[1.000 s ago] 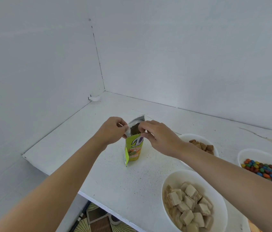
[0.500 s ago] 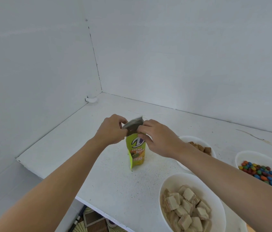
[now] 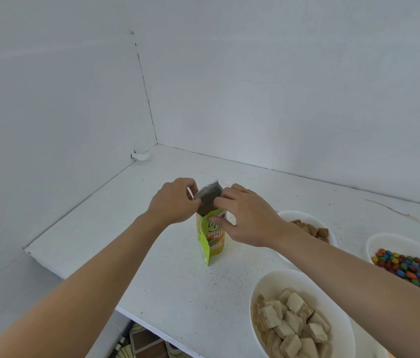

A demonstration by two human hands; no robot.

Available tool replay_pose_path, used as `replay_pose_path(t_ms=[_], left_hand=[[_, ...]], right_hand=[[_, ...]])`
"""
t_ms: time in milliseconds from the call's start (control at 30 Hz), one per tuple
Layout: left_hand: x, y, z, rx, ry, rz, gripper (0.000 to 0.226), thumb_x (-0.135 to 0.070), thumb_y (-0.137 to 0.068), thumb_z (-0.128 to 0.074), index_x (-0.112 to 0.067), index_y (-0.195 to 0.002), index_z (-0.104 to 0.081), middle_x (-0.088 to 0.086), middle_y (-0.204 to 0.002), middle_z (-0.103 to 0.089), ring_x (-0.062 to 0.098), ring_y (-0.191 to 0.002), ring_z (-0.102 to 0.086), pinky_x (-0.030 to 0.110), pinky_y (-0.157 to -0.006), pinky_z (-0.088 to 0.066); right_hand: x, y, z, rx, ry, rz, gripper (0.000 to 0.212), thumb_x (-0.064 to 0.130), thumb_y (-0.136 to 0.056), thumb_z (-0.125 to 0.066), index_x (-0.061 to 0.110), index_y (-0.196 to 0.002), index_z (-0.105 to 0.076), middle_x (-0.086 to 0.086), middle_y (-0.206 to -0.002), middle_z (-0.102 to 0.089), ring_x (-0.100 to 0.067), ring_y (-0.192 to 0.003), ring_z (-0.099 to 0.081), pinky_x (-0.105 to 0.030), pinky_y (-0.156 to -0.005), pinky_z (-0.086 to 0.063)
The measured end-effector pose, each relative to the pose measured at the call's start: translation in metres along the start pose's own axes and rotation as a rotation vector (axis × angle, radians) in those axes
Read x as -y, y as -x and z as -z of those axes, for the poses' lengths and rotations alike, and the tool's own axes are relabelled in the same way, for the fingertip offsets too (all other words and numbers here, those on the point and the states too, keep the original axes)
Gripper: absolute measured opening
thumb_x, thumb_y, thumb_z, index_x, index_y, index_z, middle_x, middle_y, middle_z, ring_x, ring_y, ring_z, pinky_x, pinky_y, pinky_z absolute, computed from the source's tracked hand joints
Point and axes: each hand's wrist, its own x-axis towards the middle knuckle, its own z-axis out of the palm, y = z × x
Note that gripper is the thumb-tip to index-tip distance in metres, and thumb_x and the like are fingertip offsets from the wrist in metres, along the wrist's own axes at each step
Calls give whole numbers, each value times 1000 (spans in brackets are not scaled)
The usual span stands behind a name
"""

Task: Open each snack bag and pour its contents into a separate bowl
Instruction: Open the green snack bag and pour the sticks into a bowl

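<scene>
Pouch: yellow-green snack bag (image 3: pixel 211 241) upright on white tabletop (image 3: pixel 178 280), frame centre, silver lining showing at its top | left hand (image 3: pixel 170 202): my fingers pinch the top's left edge | right hand (image 3: pixel 250 218): my thumb and fingers pinch its right edge | lower right: bowl of wafer cubes (image 3: pixel 276 277), bowl of brown pieces (image 3: pixel 296 214), bowl of coloured candies (image 3: pixel 395 241)

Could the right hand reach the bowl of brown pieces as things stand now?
Probably yes: the bowl lies just beside the right hand, nothing between. But that hand pinches the yellow snack bag and must release it first.
</scene>
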Motion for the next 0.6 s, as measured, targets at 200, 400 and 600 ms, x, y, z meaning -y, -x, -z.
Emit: replay_pose_path(t_ms=[200, 400, 600], left_hand=[[11, -1, 13, 59, 131, 76, 15, -36, -94, -62, -23, -89, -65, 0, -89, -74, 16, -74, -73, 28, -65, -50], [3, 12, -1, 54, 297, 13, 23, -41, -102, -53, -23, -101, -67, -4, -96, -73, 12, -79, -74, 28, -71, -52], [11, 33, -10, -11, 460, 23, 14, -37, -103, -52, -28, -107, -62, -5, -100, -71, 11, -84, -71, 24, -71, -50]], right_hand=[[-11, 3, 3, 5, 23, -49, 21, 40, -98, -54, 21, -100, -63, 6, -92, -55, -14, -89, -41, -36, -75, -46], [-4, 2, -1, -12, 26, -49, 23, 42, -96, -56, 20, -99, -61, 6, -92, -57, -17, -93, -45, -35, -79, -46], [5, 0, -3, -33, 132, -35, 28, 46, -96, -52, 22, -101, -63, 6, -93, -61, -20, -102, -47, -38, -83, -38]])
